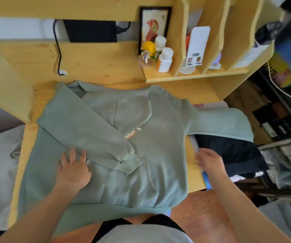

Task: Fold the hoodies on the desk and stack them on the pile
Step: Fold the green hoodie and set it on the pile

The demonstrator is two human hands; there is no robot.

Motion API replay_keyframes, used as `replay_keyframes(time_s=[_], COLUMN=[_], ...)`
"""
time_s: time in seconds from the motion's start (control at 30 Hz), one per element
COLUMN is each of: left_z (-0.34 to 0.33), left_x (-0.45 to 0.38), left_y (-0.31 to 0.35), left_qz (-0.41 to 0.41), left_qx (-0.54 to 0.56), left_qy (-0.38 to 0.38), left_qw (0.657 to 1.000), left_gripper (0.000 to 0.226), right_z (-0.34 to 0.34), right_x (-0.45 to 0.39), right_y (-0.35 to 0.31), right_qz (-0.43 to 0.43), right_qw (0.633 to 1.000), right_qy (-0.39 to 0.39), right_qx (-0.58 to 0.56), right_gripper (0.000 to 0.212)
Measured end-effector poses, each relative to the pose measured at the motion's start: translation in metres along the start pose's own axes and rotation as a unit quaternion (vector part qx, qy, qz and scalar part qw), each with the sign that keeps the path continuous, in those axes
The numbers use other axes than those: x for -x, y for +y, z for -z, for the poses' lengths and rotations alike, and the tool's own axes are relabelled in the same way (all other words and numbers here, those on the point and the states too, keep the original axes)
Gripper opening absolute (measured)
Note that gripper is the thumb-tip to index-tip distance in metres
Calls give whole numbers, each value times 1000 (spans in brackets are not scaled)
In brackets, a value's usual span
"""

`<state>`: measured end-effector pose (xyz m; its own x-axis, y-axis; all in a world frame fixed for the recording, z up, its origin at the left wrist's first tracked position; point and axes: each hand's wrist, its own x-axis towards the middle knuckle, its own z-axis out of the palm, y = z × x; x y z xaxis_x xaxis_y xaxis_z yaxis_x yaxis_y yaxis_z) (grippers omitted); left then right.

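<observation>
A green hoodie (pixel 158 146) lies flat on the wooden tabletop (pixel 97 64), front side up; its bottom edge hangs over the near edge of the tabletop, close to the person's lap; one sleeve (pixel 88 130) is folded across the chest, with its cuff near the middle pocket; the other sleeve (pixel 220 121) sticks out to the right, off the tabletop and over a dark pile of clothes (pixel 232 153).

The left hand (pixel 72 165) lies flat on the hoodie beside the folded sleeve, fingers spread and straight, pressing the cloth and gripping nothing; the right hand (pixel 209 162) is at the right edge of the tabletop, just beside the dark pile; it is blurry, so I cannot tell if it holds anything.

At the back stands a little toy figure with yellow hair (pixel 147 51); next to it are two white bottles (pixel 164 58) and a framed picture (pixel 154 27); a black cable (pixel 58 48) runs down onto the tabletop.
</observation>
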<state>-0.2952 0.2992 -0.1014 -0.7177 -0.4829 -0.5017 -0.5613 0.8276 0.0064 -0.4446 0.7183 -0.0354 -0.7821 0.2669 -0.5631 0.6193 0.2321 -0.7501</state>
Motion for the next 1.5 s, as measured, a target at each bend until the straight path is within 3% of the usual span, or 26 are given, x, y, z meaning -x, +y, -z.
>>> replay_keyframes(time_s=[0.07, 0.13, 0.23, 0.33, 0.43, 0.5, 0.57, 0.6, 0.7, 0.77, 0.83, 0.87, 0.9, 0.93, 0.97, 1.0, 1.03, 1.1, 1.17, 1.23, 1.37, 1.43, 1.5], left_z=[-7, -21, -40, -51, -57, -55, -44, -36, -2, 19, 33, 35, 33, 31, 28, 23, 19, 11, 3, -9, -21, -14, -2], left_x=[21, 42, 69, 92, 104, 100, 94, 91, 97, 105, 113, 117, 120, 122, 123, 123, 122, 120, 116, 105, 85, 87, 91], left_y=[40, 87, 157, 197, 199, 191, 188, 187, 181, 164, 137, 120, 101, 83, 68, 55, 48, 39, 36, 34, 30, 32, 33], left_qz=[-13, -66, -97, -70, -69, -77, -82, -71, 28, 89, 109, 119, 134, 151, 168, 188, 199, 215, 208, 172, 111, 94, 87], left_qx=[31, 52, 86, 62, 37, 38, 110, 196, 472, 621, 753, 802, 840, 862, 869, 865, 857, 830, 797, 755, 601, 572, 592], left_qy=[42, 67, 24, -42, -54, -78, -95, -87, 3, 44, 20, 8, 4, 5, 6, 5, -7, -37, -73, -95, -30, -42, -57], left_qw=[999, 994, 991, 995, 995, 993, 986, 974, 881, 778, 649, 585, 526, 484, 466, 465, 475, 513, 562, 626, 791, 814, 799], left_gripper=[72, 74, 75, 73, 76, 74, 66, 57, 33, 23, 21, 22, 24, 26, 29, 32, 35, 37, 39, 39, 22, 21, 15], right_z=[44, 82, 116, 131, 137, 137, 136, 133, 107, 74, 28, 4, -21, -46, -68, -83, -91, -98, -97, -93, -85, -84, -86], right_x=[-44, -89, -139, -159, -164, -164, -160, -153, -113, -73, -28, -6, 10, 18, 22, 29, 33, 44, 46, 40, 15, 3, -5], right_y=[-23, -42, -57, -58, -69, -78, -90, -98, -122, -124, -102, -84, -58, -28, -1, 20, 37, 49, 51, 40, 17, 14, 12], right_qz=[-51, -98, -166, -207, -194, -168, -136, -111, 12, 119, 257, 376, 487, 557, 570, 509, 431, 358, 379, 346, 281, 266, 229], right_qw=[981, 952, 907, 881, 856, 862, 870, 874, 904, 935, 942, 914, 853, 765, 681, 636, 618, 658, 682, 696, 731, 750, 787], right_qy=[37, 60, 58, 39, 23, 10, -20, -34, -67, -88, -127, -145, -159, -192, -232, -279, -313, -333, -298, -283, -209, -184, -147], right_qx=[-184, -285, -383, -423, -479, -479, -474, -472, -422, -321, -172, -51, 103, 262, 398, 508, 578, 573, 550, 562, 586, 577, 553], right_gripper=[36, 44, 50, 38, 21, 16, 19, 21, 24, 36, 39, 32, 29, 27, 28, 48, 66, 73, 69, 69, 66, 63, 55])
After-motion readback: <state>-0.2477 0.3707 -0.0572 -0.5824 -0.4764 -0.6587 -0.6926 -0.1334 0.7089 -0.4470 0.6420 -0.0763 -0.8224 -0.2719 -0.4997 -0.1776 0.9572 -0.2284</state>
